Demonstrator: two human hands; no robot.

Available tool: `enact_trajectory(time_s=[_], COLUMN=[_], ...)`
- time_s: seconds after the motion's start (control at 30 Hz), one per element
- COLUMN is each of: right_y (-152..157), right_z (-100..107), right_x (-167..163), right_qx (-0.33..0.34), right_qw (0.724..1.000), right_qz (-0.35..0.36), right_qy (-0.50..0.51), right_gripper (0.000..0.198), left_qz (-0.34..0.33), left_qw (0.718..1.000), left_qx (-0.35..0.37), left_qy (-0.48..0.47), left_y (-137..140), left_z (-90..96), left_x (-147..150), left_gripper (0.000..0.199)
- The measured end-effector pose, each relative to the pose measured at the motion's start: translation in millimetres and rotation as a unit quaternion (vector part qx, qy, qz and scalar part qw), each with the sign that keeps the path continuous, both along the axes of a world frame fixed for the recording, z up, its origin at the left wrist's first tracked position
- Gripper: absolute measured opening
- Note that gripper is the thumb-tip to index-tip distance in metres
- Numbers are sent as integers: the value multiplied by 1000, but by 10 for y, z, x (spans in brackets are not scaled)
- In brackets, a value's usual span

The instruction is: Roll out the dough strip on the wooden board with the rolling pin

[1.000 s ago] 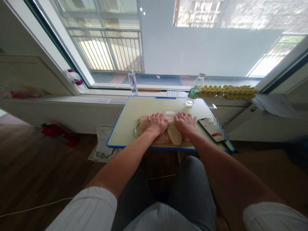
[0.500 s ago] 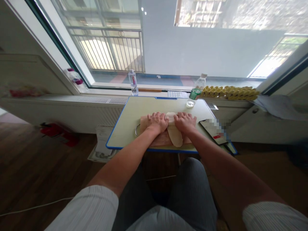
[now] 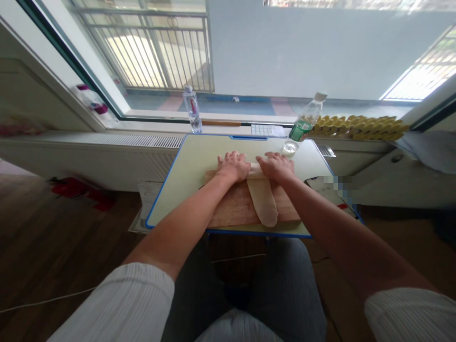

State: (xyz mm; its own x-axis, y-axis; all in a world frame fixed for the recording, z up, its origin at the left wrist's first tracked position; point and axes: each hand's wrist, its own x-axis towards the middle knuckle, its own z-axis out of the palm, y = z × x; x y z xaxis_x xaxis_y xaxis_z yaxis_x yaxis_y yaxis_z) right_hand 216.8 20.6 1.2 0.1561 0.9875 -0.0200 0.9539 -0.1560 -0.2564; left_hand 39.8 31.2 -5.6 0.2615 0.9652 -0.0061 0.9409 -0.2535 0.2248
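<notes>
A pale wooden rolling pin (image 3: pixel 256 172) lies crosswise near the far side of a wooden cutting board (image 3: pixel 231 206). My left hand (image 3: pixel 233 166) presses on its left part, fingers curved over the top. On the right part lies my right hand (image 3: pixel 277 167), fingers likewise bent over the pin. Most of the pin is hidden under both hands. A long, flat strip of dough (image 3: pixel 264 204) runs from under the pin toward me, its rounded end near the board's front edge.
The board rests on a small blue-edged table (image 3: pixel 174 190). A green-labelled bottle (image 3: pixel 301 128) stands at its far right; a tablet-like device (image 3: pixel 329 190) lies at right, partly blurred. Another bottle (image 3: pixel 193 111) and yellow wavy objects (image 3: pixel 359 127) are by the window. A fire extinguisher (image 3: pixel 71 187) lies on the left floor.
The rolling pin has moved away from me over the dough under both hands; more of the strip shows on my side and its far end is out of sight. My view has tilted down.
</notes>
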Motion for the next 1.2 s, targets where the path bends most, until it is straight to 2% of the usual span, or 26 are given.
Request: enact_trajectory(time_s=[0.2,0.63,1.2], right_y=[231,493,653], right_z=[-1,12,-48], right_x=[5,-61,-63], right_qx=[-14,51,69], right_qw=[1000,999,997], right_qz=[9,1,8], right_qy=[-4,-6,-19], right_gripper=[74,76,75], left_qz=[3,24,29], left_qw=[1000,996,996], left_qx=[-9,82,72], left_qy=[2,-36,-33], left_y=[172,365,485], left_z=[37,83,95], left_x=[8,32,29], left_gripper=[55,41,41])
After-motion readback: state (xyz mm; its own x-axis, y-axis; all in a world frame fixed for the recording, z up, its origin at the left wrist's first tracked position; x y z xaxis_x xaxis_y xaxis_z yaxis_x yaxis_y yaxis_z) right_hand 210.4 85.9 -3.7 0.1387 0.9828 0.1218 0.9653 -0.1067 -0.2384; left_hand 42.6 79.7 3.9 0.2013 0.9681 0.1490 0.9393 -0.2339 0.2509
